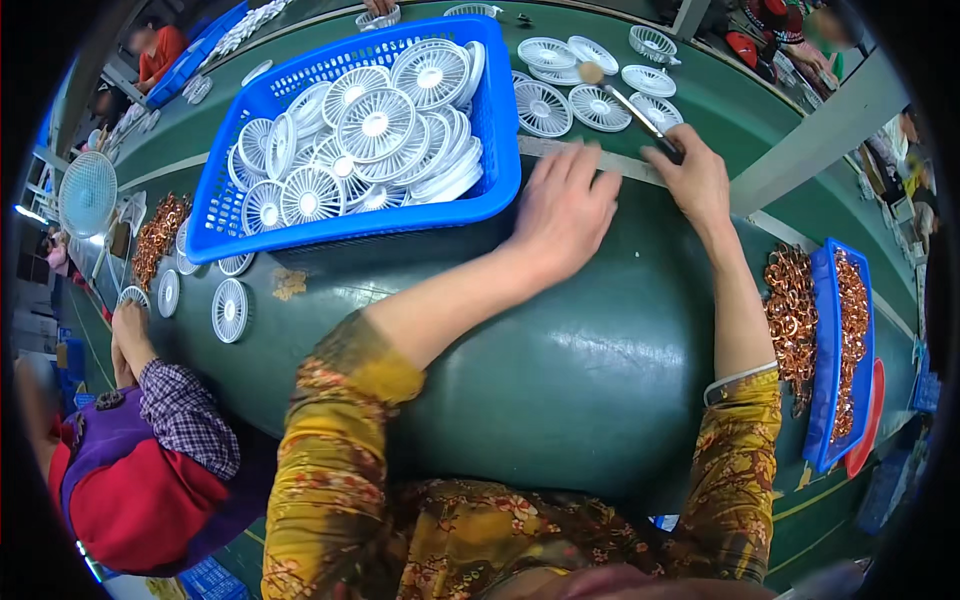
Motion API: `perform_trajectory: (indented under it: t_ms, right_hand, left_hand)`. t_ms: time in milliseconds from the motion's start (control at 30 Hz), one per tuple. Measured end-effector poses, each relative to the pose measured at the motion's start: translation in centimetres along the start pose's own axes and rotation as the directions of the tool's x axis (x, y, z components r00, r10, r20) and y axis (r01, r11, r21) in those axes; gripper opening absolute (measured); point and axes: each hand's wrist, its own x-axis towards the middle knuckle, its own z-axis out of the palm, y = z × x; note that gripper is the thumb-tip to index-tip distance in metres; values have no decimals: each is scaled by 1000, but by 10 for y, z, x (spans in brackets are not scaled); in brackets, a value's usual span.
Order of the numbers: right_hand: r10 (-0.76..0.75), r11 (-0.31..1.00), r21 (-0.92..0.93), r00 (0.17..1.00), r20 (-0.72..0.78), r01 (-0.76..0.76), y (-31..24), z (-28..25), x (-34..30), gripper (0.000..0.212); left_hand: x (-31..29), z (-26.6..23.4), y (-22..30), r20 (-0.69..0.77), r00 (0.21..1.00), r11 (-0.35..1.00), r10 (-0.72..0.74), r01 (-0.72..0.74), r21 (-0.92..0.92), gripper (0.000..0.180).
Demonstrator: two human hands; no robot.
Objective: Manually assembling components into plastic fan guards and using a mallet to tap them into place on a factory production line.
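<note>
Right hand (692,172) clamped on tan-tipped tool (642,114), left hand (568,208) unclenched beside blue basket (507,150) edge, green tabletop (600,370) stretching between forearms (450,307).

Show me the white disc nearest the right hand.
The lower white disc of the two flat ones right of the brush-like tool; it lies just above the right hand, the others farther off.

A slim tool (634,110) with a dark handle, pale shaft and round tan head is held slantwise, pointing toward the far edge of the green surface (600,350). White slotted discs (543,108) lie mostly flat off the blue basket's (507,150) right edge; more heap inside it, variously tilted.
</note>
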Motion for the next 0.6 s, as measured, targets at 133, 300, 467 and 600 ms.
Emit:
perform_trajectory:
  t_ms: [133, 300, 467, 600]
  right_hand:
    - [-38, 887, 422, 880, 474, -189, -26, 15, 4, 33]
    - [-14, 969, 222, 873, 487, -108, -53, 40, 35, 33]
    - [-30, 993, -112, 996, 89, 40, -81, 72, 57, 36]
    - [-81, 997, -17, 996, -23, 80, -43, 61, 45, 39]
  left_hand:
    - [-34, -87, 10, -255, 922, 954, 291, -299, 8, 22]
    - [-38, -137, -13, -189, 979, 894, -73, 148, 423, 31]
    - [-63, -149, -43, -74, 992, 926, -100, 120, 357, 27]
    - [-65, -145, -31, -22, 992, 942, -123, 124, 312, 29]
